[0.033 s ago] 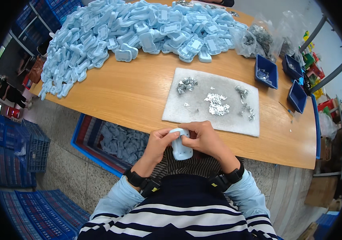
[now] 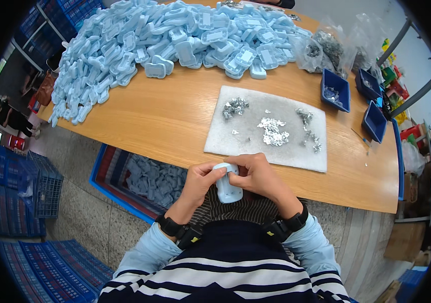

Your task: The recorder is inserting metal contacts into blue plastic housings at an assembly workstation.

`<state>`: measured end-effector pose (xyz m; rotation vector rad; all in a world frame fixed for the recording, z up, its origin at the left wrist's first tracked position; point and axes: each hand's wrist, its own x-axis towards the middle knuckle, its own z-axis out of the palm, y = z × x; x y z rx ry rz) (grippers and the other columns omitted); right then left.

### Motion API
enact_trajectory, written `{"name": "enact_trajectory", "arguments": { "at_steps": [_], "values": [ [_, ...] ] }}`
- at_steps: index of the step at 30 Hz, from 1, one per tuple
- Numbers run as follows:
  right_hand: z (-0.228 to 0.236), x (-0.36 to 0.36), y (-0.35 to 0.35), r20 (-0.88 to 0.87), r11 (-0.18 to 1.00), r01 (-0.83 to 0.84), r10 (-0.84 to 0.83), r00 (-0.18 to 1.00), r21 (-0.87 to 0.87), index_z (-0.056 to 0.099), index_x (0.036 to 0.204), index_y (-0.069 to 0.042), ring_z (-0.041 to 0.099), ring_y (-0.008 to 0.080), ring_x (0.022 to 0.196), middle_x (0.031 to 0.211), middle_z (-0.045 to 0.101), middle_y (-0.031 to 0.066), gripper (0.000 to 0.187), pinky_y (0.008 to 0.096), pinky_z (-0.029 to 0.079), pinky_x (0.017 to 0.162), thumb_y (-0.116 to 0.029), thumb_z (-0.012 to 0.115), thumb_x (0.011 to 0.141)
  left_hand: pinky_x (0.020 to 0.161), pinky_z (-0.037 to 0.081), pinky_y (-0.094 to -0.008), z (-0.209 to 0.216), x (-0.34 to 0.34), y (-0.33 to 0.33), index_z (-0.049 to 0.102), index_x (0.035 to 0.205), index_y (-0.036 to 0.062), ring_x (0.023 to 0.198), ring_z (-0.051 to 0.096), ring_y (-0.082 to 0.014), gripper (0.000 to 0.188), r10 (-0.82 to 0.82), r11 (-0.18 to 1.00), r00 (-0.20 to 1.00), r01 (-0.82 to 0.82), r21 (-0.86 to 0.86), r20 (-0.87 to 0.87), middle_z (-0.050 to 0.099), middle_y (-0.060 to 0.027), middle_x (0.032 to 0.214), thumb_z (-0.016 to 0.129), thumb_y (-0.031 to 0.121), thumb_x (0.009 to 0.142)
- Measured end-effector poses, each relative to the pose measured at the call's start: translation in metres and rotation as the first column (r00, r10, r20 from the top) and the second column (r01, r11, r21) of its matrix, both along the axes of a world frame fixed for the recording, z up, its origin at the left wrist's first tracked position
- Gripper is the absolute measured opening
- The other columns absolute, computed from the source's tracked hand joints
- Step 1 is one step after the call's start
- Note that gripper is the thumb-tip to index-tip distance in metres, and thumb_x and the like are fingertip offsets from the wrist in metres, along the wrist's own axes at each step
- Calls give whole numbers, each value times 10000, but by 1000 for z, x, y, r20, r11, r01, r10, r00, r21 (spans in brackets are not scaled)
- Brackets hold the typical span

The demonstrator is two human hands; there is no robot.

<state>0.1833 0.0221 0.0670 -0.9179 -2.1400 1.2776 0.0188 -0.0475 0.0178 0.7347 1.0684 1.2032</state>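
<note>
Blue and plastic, the case (image 2: pixel 231 195) had barely shifted — left hand (image 2: pixel 195 183) and right hand (image 2: pixel 257 174) gripped it, fingers closed — so work seemed no further on

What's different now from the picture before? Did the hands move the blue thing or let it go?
Nothing has visibly changed. The left hand and right hand still hold the light-blue plastic piece; nothing was taken or let go. The white mat, the shiny metal parts on it and the big pile of light-blue pieces stayed as they were.
</note>
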Motion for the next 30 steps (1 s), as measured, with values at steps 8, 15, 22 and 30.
{"name": "enact_trajectory", "arguments": {
  "at_steps": [8,15,22,30],
  "values": [
    [14,1,-2,37,982,-149,146,989,114,614,971,-2,609,282,626,726,610,175,358,326,487,572,-135,614,638,645,524,-240,19,-20,4,559,1077,17,815,605,-139,465,-327,945,926,316,-87,-189,608,-79,933,411,427,915],
    [9,14,13,-165,992,1,19,986,124,599,993,-18,592,209,681,895,606,102,284,309,476,606,-106,629,725,633,576,-374,6,-7,5,272,1321,10,904,581,-439,650,-469,835,712,551,-1,523,514,-282,1115,181,511,916],
    [-29,47,54,189,828,188,-331,925,528,612,791,0,571,310,715,791,555,133,126,372,476,635,-109,603,728,532,579,-361,-7,0,14,140,1368,25,862,585,-458,626,-354,932,528,264,248,772,509,-289,1114,194,462,922],
    [-38,36,57,170,808,238,-381,909,539,611,757,-13,570,282,650,735,550,122,102,349,469,604,-107,591,722,658,562,-474,-6,-6,15,243,1317,67,955,528,-504,544,-210,976,529,158,147,822,412,-322,1206,246,440,921]
  ]
}}
